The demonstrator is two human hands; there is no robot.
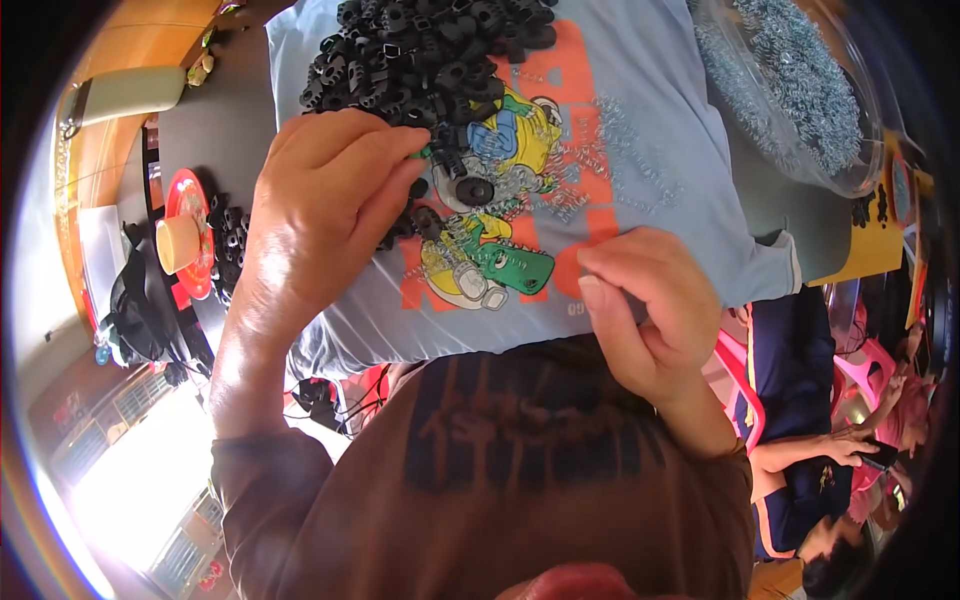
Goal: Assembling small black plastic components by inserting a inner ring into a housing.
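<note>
A light blue printed cloth (650, 110) with cartoon figures and orange blocks lies spread before me. My left hand (330, 195) is closed at the near left edge of a heap of small black plastic pieces (400, 65). A bit of a small green piece (425, 152) shows at its pinched fingertips, mostly hidden. Lower right, my right hand (660, 305) hovers over the cloth's near edge, thumb and forefinger tips brought close together. Anything between them is too small to make out. Loose small metal springs (625, 150) are scattered between the hands and farther right.
A clear round tub (865, 170) full of springs stands far right. On the left are a red plate (185, 190) with a peach-coloured cup (178, 244), and more black pieces (230, 245). A person (800, 460) holding a phone sits at right, by pink chairs.
</note>
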